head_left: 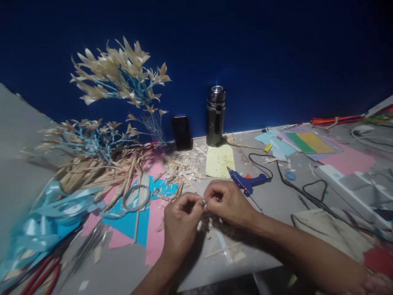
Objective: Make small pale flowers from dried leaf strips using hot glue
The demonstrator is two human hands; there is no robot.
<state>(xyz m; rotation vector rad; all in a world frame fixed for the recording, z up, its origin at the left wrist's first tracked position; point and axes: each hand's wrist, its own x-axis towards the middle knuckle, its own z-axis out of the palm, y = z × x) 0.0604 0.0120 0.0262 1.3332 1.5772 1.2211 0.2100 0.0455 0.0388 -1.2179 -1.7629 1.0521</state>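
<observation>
My left hand (183,219) and my right hand (225,203) meet above the near middle of the table. Thumbs and forefingers of both are pinched together, tip to tip, around a tiny pale piece (204,202). Its kind is too small to make out, and the fingers mostly cover it. Below the hands lie pale scraps and a thin stick (223,250). Just beyond my right hand rests a blue glue gun (248,181), its nozzle towards a stained yellow paper sheet (218,162).
Shavings (184,170) lie before a phone (181,133) and a flask (215,116). Dried-husk flowers (123,73), light-blue ribbon (61,209), a tape roll (136,198) and red-handled scissors (43,276) fill the left. Cables, coloured sheets (303,141) and a power strip (353,196) occupy the right.
</observation>
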